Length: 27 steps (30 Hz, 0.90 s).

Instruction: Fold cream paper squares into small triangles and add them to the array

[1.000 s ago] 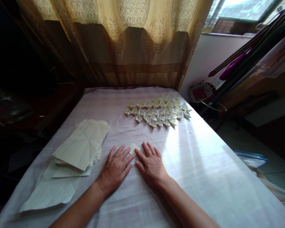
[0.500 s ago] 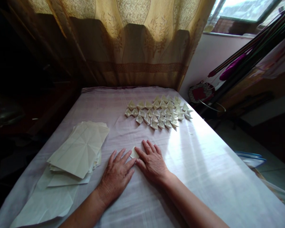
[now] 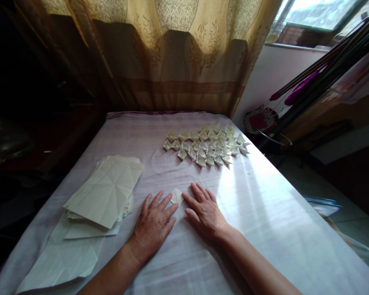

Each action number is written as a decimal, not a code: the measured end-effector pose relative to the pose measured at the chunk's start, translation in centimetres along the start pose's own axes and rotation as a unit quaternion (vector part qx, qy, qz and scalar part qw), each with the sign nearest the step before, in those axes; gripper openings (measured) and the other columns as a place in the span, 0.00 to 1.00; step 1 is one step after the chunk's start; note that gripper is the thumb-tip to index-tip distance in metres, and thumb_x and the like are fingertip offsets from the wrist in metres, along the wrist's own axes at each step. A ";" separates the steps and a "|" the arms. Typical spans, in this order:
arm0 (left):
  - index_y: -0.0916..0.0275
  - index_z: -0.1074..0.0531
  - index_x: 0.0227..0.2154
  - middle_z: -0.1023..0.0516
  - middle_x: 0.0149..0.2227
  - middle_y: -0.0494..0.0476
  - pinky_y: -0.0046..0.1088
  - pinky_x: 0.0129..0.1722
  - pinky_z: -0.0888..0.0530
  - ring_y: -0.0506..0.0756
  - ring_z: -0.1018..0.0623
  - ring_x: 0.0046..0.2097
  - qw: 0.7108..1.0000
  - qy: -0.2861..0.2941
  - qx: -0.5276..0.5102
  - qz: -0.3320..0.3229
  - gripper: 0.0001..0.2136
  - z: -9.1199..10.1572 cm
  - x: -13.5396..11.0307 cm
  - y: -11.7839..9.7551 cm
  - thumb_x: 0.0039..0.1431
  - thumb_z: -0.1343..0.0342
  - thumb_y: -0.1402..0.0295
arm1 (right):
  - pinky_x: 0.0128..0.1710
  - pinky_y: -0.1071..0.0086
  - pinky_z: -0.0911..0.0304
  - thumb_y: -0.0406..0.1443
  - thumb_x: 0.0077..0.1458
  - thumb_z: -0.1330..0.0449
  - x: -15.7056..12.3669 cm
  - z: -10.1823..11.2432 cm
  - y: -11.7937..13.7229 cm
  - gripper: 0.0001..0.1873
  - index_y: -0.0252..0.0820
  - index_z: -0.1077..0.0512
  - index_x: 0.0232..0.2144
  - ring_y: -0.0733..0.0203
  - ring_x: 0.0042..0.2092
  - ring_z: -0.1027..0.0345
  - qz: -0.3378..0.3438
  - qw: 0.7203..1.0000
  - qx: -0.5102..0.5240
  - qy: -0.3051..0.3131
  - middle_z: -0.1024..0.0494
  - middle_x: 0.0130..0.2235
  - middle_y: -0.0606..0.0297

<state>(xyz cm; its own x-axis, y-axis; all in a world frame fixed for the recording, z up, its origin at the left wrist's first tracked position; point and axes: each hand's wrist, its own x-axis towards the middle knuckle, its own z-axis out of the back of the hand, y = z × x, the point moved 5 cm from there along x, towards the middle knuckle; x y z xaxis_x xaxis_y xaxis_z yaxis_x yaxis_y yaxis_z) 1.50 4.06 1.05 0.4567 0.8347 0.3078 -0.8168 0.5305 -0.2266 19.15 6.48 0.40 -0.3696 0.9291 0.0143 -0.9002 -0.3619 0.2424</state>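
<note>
A small folded piece of cream paper (image 3: 176, 196) lies flat on the sheet-covered surface (image 3: 249, 246) between my two hands. My left hand (image 3: 155, 217) rests palm down with fingers spread, its fingertips at the paper's left and lower edge. Palm down on the other side, my right hand (image 3: 205, 211) has its fingers stretched out, the index fingertip at the paper's right corner. Beyond the hands stand rows of small folded paper boats (image 3: 203, 149). Left of my left hand lies a stack of creased paper sheets (image 3: 110, 190).
Larger white sheets (image 3: 61, 258) stick out under the stack near the front left. A patterned curtain (image 3: 178, 57) hangs behind the far edge. At right, past the surface's edge, are poles and hung cloth (image 3: 326, 61) and a blue-rimmed item (image 3: 322, 205) below.
My right hand has slid right, uncovering more of the folded paper. My left hand stays nearly in place. The whole view has shifted slightly.
</note>
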 end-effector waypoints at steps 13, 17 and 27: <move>0.49 0.27 0.52 0.25 0.57 0.52 0.48 0.63 0.44 0.62 0.32 0.61 0.999 -0.027 0.034 -0.019 0.14 0.1 -0.1 -0.3 0.65 0.47 0.61 | 0.64 0.47 0.55 0.50 0.64 0.48 2.5 0.2 1.1 0.26 0.54 0.36 0.62 0.44 0.69 0.54 0.016 1.000 -0.013 -0.006 0.44 0.68 0.53; 0.51 0.27 0.52 0.26 0.56 0.57 0.50 0.62 0.43 0.62 0.31 0.59 0.998 -0.030 0.048 0.000 0.14 0.2 -0.3 -0.4 0.65 0.47 0.63 | 0.64 0.48 0.55 0.50 0.65 0.48 2.4 -0.1 1.1 0.27 0.53 0.37 0.63 0.44 0.69 0.54 0.018 1.000 -0.007 -0.014 0.45 0.68 0.52; 0.52 0.27 0.52 0.27 0.55 0.58 0.50 0.63 0.43 0.61 0.31 0.58 0.998 -0.029 0.053 -0.009 0.14 0.0 -0.5 -0.6 0.65 0.47 0.63 | 0.65 0.46 0.57 0.49 0.67 0.52 2.6 -0.1 1.8 0.21 0.62 0.33 0.59 0.45 0.70 0.58 0.042 0.999 0.025 0.018 0.47 0.70 0.59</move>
<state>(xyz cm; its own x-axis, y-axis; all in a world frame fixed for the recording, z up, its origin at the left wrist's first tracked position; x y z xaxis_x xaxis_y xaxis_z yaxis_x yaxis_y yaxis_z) 1.72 3.35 1.04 0.4525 0.8143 0.3636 -0.8430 0.5236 -0.1233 16.52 8.27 0.80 -0.4524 0.8918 0.0025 -0.8531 -0.4336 0.2902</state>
